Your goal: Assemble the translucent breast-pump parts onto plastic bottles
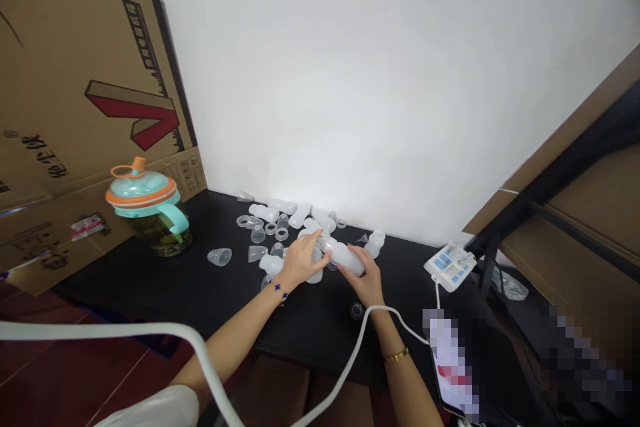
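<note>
- You're gripping a frosted plastic bottle (pixel 347 259) in your right hand (pixel 367 280), fingers closed around it.
- Your left hand (pixel 300 261) is resting, fingers spread, on clear plastic parts (pixel 283 220) near the black worktop's (pixel 310 327) back edge.

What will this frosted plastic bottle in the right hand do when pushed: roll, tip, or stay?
The frosted plastic bottle looks empty and thin-walled, so it is probably light for its size. Its rounded body, lying on its side, would likely roll if pushed across the black table. Its smooth surface may feel a little slippery.
</note>
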The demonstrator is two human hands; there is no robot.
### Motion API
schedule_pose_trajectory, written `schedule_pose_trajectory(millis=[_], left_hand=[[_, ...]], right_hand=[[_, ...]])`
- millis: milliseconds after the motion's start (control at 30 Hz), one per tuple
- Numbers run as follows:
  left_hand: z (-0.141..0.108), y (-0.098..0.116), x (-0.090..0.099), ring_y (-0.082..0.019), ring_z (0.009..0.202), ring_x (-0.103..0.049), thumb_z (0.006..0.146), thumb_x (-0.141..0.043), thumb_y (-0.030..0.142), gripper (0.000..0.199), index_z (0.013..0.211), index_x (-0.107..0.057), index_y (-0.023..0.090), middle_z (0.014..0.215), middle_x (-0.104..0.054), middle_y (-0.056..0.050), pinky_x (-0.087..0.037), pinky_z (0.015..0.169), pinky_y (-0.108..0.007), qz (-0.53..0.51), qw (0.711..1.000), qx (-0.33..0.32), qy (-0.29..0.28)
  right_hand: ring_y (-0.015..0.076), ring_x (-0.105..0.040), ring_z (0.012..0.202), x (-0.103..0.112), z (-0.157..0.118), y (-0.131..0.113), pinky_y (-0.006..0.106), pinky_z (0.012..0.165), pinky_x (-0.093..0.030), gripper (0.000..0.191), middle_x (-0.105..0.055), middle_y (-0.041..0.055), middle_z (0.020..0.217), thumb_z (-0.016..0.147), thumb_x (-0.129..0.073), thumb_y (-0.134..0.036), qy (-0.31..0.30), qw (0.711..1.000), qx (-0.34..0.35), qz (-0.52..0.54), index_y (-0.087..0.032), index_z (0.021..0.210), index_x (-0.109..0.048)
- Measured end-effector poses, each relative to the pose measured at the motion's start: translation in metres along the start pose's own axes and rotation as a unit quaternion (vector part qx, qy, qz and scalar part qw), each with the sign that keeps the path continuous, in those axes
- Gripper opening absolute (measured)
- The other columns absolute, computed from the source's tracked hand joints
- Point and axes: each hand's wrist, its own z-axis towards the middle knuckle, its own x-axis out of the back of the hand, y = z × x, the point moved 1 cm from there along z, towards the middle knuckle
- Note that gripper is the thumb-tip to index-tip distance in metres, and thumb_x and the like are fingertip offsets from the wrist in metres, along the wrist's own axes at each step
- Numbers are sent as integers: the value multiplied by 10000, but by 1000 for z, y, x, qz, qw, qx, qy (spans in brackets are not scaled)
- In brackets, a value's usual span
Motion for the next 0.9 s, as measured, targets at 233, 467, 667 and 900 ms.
schedule_pose_trajectory(millis=[233, 467, 667, 900], left_hand=[[1, 0, 0, -282, 1034, -693, 891, -602, 370, 489, 1334, -528, 177, 1135, -722, -117, -573, 893, -412, -1, 1000, -9, 10], [1, -1, -2, -277, 1001, -696, 878, -617, 346, 466, 1305, -534, 177, 1111, -726, -110, -574, 876, -410, -3, 1000, -11, 12], [0, -2, -3, -283, 1018, -696, 871, -629, 330, 476, 1314, -531, 186, 1127, -724, -107, -572, 882, -414, -1, 1000, -18, 19], [0, 0, -1, -271, 1073, -678, 869, -635, 335, 509, 1339, -514, 181, 1200, -704, -105, -550, 945, -405, -18, 998, -35, 39]], right_hand=[[299, -602, 1209, -1, 0, 1, 471, 1065, -469, 422, -684, 75, 1252, 844, -747, -385, 0, 1000, 20, -16, -271, 1244, -676], [297, -612, 1194, -1, 0, 1, 472, 1050, -484, 422, -686, 87, 1241, 833, -756, -370, 3, 999, 29, -25, -248, 1230, -681], [304, -603, 1201, 0, 0, -4, 485, 1060, -476, 418, -687, 91, 1233, 825, -761, -369, 2, 1000, 19, -6, -244, 1217, -687], [282, -702, 919, 0, 3, 1, 334, 558, -616, 543, -674, 116, 1254, 795, -738, -493, -38, 973, -190, 128, -209, 1254, -683]])
